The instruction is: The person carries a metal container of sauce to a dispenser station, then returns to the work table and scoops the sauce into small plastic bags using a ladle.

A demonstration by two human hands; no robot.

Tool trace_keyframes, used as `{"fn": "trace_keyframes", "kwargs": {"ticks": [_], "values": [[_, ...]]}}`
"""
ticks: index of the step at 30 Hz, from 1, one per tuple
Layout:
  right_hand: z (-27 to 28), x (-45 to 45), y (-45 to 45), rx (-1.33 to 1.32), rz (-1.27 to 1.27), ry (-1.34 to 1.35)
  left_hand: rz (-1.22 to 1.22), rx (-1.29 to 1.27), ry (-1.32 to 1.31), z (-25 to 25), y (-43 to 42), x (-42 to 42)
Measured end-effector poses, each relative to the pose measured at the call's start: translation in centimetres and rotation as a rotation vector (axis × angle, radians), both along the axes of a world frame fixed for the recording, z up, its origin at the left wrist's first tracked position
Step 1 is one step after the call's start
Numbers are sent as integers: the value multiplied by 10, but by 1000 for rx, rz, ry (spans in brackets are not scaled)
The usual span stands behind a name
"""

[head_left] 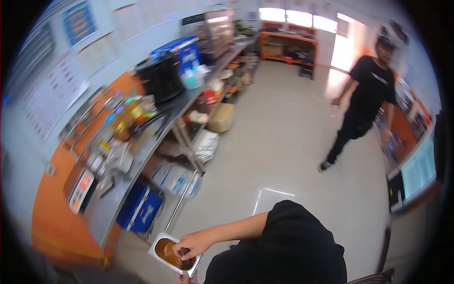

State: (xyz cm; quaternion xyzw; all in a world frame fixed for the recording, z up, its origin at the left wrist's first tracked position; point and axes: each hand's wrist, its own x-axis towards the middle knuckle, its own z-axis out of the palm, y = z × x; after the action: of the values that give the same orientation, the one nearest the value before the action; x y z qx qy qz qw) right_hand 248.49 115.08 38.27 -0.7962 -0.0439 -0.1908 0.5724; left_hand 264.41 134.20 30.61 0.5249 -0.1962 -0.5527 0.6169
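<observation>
At the bottom, a rectangular metal pan point(163, 235) holds an orange-brown sauce or liquid point(166, 249). My right hand point(195, 244) reaches over the pan from the right, its fingers closed on a small dark brown object point(187, 254) just above or in the contents. The object's kind is too blurred to make out. Beneath the near edge, my left hand point(186, 278) grips the pan. Only its fingertips show at the frame's bottom. A black short sleeve point(283, 241) covers my right upper arm.
A steel counter point(142, 154) runs along the left wall with bottles point(122, 124), a scale point(81, 191) and a black bin-like container point(161, 78). Below stands a blue cooler box point(140, 208). A person in black point(370, 90) walks at the right, beside another counter.
</observation>
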Motion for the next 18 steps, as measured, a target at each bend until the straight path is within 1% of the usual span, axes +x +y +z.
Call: {"fn": "trace_keyframes", "kwargs": {"ticks": [1,2,3,4,5,8,9,10,11,12,13,14,15,16,17,18], "values": [[-38,24,-50,63,-53,46,66,-36,96,-29,-52,19],[-88,41,-94,98,-111,57,51,55,88,-60,-100,44],[-138,112,-134,98,-208,-3,-17,125,53,-116,-155,131],[-123,102,-128,94,-289,-73,-70,192,2,-105,-160,135],[-106,85,-120,102,-307,-60,-143,182,1,-91,-171,127],[-57,8,-76,80,-459,-9,-319,70,11,-39,-166,66],[-73,10,-83,168,-531,39,-367,53,22,-40,-176,69],[-74,9,-82,170,-577,32,-415,29,31,-40,-185,72],[-72,12,-80,188,-678,41,-604,134,-21,-64,-202,101],[-72,15,-76,213,-778,43,-651,133,-19,-65,-210,104],[-75,16,-75,103,-867,15,-704,105,26,-64,-216,102],[-69,16,-70,102,-905,9,-753,79,71,-62,-221,101],[-60,16,-64,70,-995,6,-832,52,136,-60,-226,102],[-53,15,-60,40,-1081,2,-865,56,130,-59,-233,104],[-53,18,-58,36,-1116,-3,-970,62,82,-63,-243,110],[-61,36,-50,40,-1166,5,-1075,64,30,-78,-246,132]]}}
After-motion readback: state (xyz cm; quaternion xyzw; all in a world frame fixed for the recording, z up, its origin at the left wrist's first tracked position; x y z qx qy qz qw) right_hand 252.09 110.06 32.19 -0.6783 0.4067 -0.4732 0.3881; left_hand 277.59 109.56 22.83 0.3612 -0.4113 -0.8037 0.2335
